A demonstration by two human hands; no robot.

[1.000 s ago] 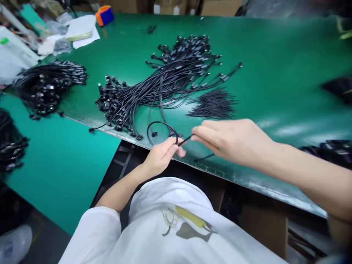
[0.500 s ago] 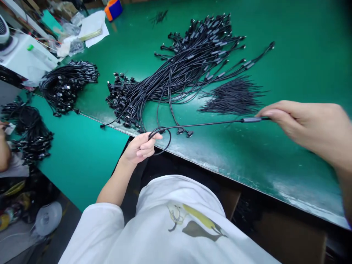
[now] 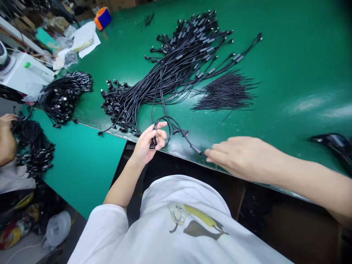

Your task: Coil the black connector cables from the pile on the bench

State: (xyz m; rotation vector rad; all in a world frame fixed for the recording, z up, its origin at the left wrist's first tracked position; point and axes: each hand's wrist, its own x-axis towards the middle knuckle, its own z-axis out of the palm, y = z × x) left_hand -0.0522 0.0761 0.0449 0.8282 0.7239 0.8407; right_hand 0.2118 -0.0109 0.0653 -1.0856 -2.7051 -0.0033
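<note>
A black cable [image 3: 178, 122] is looped through my left hand [image 3: 150, 143], whose fingers are closed on the coil near the table's front edge. The cable runs right to a grey sleeve [image 3: 195, 149], and its end reaches the fingertips of my right hand [image 3: 242, 158], which are pressed together on it. Beyond my hands, a large pile of black cables [image 3: 165, 77] with small connectors lies across the green table [image 3: 297, 66]. Right of that pile is a bunch of thin black ties [image 3: 227, 91].
A second cable bundle [image 3: 66, 95] lies at the left, with a third [image 3: 34, 143] beside another person's hand. An orange and blue roll [image 3: 102, 18], papers [image 3: 86, 38] and a white box [image 3: 26, 73] are at the back left. A dark object [image 3: 337, 146] is at the right.
My right hand has come left and nearer the front edge with the cable end, so the stretched cable now hangs in a curve. The dark object at the right has come into view.
</note>
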